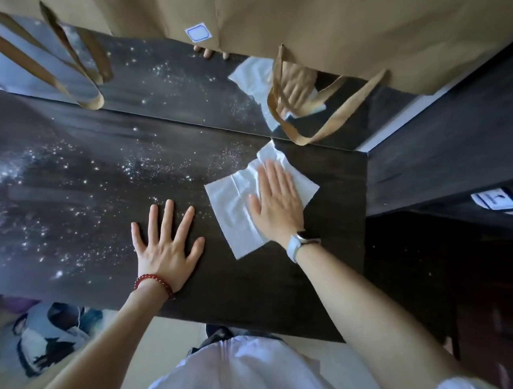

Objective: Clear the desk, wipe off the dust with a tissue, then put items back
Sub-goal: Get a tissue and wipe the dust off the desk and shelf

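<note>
- One tissue [237, 205] was laid flat at the right end of the dark tabletop [245, 288].
- It was pressed down by the right hand [275, 204], grip released, fingers straight.
- The left hand [166, 243] was spread flat on bare wood, grip released.
- White dust specks [58, 185] were scattered across the left part.
- Two brown paper bags [345, 27] were hung before the mirror [181, 82] behind.

A white tissue [237, 205], unfolded and creased, lies flat near the right end of a dark wood-grain worktop [245, 288], one corner pointing toward the far edge, where a mirror stands, and another toward the near side. White dust [58, 191] speckles the left and middle of the worktop in scattered flecks, thickest at the left, thinning to a fine sprinkle just beside the tissue. The strip of worktop around and nearer than the tissue shows dark and largely free of specks.
</note>
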`<action>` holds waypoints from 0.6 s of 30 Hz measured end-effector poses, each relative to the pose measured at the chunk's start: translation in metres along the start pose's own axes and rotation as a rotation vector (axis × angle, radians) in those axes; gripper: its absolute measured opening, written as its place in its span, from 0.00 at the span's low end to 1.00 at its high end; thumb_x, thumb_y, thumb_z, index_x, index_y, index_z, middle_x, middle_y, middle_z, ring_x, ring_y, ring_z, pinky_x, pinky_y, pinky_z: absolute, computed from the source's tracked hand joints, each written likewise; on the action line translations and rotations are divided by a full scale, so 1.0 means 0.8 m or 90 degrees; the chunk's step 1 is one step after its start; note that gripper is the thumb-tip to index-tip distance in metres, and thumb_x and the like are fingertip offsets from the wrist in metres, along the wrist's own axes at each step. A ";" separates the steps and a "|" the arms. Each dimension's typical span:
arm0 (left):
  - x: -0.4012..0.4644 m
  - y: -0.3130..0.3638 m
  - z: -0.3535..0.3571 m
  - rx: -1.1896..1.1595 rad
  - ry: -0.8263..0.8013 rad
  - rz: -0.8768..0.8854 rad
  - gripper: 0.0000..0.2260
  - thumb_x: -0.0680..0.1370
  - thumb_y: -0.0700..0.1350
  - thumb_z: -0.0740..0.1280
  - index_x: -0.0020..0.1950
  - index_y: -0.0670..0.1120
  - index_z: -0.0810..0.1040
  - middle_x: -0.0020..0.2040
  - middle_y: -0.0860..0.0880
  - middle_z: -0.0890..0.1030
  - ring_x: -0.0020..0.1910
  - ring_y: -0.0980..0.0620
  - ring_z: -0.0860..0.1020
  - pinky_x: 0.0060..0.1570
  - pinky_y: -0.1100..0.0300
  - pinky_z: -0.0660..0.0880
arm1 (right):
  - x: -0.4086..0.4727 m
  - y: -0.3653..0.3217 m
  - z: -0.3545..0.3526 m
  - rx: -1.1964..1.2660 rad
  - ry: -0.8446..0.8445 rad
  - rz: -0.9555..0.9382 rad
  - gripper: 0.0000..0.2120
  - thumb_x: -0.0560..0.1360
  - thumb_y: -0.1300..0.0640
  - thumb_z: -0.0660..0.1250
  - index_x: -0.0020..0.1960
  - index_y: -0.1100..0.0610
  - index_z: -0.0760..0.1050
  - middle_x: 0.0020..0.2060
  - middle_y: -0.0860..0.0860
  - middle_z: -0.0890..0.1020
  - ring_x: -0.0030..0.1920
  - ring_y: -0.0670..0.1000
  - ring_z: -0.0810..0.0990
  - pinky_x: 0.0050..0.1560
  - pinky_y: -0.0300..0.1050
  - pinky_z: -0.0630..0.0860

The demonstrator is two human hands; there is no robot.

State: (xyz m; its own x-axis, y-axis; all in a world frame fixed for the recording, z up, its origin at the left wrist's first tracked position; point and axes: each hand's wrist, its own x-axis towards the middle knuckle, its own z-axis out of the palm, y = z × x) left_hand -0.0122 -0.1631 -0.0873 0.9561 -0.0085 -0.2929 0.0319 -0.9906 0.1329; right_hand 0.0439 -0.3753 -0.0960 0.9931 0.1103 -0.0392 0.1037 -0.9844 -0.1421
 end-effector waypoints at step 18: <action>-0.004 0.003 -0.008 -0.027 -0.012 0.008 0.26 0.77 0.60 0.52 0.73 0.59 0.49 0.77 0.50 0.44 0.75 0.47 0.39 0.70 0.39 0.37 | -0.242 0.048 0.004 -0.055 -0.032 0.196 0.27 0.79 0.48 0.41 0.73 0.62 0.52 0.72 0.62 0.58 0.73 0.60 0.56 0.73 0.52 0.50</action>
State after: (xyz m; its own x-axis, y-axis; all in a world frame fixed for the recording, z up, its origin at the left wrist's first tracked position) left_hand -0.0131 -0.1645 -0.0803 0.9508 -0.0246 -0.3087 0.0322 -0.9836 0.1775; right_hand -0.1448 -0.4340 -0.0969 0.9748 -0.1907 -0.1158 -0.1954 -0.9802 -0.0309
